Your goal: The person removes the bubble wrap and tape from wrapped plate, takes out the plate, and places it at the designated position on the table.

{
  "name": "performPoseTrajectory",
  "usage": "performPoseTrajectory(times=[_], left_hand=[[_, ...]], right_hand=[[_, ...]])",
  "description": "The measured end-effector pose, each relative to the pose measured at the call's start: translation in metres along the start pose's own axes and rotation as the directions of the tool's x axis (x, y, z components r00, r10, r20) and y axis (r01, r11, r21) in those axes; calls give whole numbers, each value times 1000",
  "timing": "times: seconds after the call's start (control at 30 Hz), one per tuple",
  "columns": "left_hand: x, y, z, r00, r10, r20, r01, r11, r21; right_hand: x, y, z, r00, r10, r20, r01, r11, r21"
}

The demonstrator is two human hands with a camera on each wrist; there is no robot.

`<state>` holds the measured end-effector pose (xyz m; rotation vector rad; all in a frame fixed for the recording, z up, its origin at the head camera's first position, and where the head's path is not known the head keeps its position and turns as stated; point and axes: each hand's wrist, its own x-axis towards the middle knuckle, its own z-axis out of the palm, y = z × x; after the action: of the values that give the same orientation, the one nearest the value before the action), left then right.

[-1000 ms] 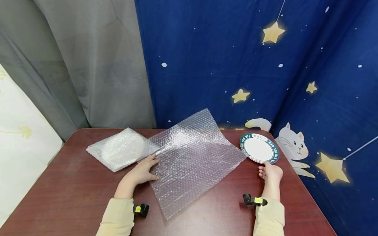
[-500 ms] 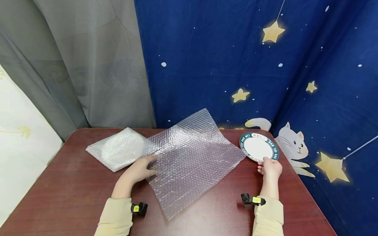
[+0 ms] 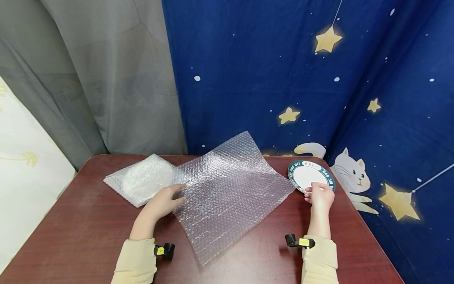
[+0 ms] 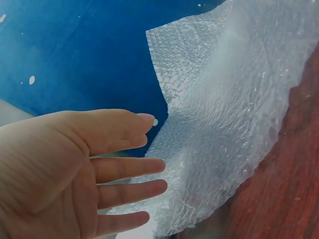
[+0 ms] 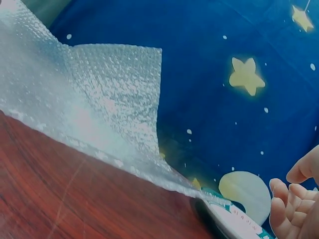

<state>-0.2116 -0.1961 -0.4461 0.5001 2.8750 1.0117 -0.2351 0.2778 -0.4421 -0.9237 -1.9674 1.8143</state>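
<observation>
Your right hand (image 3: 322, 196) has edged over the plate (image 3: 306, 175), right of the wrap (image 3: 227, 197), fingers loosely curled; your left hand (image 3: 164, 203), fingers spread, has eased leftward. Both things seem ungripped.

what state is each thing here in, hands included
bubble-wrapped bundle, closed up
bubble wrap sheet, spread out
plate, not wrapped, printed side up
left hand, fingers extended, slightly apart
right hand, fingers loosely curled over the plate's near rim
blue curtain, hanging
grey curtain, hanging in folds
</observation>
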Motion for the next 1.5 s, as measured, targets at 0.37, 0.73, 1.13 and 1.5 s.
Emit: performPoseTrajectory(times=[0.37,0.73,1.13,1.5], left_hand=[[-5,-9,-14,995,-15,-103,16,1000,4],[-17,-15,-34,979,-61,-194,67,998,22],[-25,-18,-46,962,-128,-241,137,990,21],[-34,-27,-56,917,-165,-362,190,981,35]], right_hand=[[-13,-10,16,993,-113,44,111,993,42],[-28,-12,36,975,-183,125,172,981,93],[-47,-14,57,945,-207,251,199,978,57],[-69,-13,82,892,-252,375,233,968,96]])
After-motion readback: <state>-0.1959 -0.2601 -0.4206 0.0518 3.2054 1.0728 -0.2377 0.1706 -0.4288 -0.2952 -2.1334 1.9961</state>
